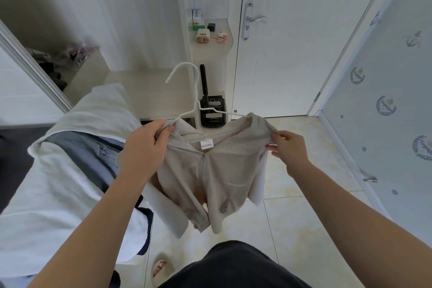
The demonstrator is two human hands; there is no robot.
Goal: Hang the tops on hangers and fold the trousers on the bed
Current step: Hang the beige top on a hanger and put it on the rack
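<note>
Up at the shoulders, my left grip [146,147] and right grip [289,149] each pinch the beige zip-up fabric top [217,175], hanging above the tiled floor [292,213] beside the white-sheeted bed [58,182]; I'd seat both shoulders evenly over the white wire hanger [196,91].

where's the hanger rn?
Head view, centre: the white hanger sits in the neck of the beige zip top, held up at the shoulders by the left hand and right hand, just right of the bed; its hook points up.
</note>
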